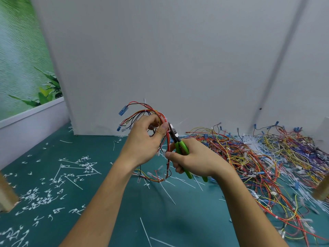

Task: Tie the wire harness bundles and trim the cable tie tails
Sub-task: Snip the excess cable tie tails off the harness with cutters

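My left hand [145, 139] grips a wire harness bundle [153, 113] of red, orange and black wires with blue connectors, held up above the table. My right hand [192, 160] holds green-handled cutters [179, 146], fingers curled round the handles. The cutter jaws [171, 130] sit against the red wires right beside my left thumb, at a white cable tie. A thin white tie tail sticks out to the right of the jaws. The lower end of the bundle hangs down to the table between my wrists.
A big heap of loose coloured wire harnesses [267, 157] covers the right side of the green table. Cut tie tails and whole white cable ties [78, 166] litter the left and middle. A white wall panel [160, 68] stands close behind. A wooden post [6, 193] stands at left.
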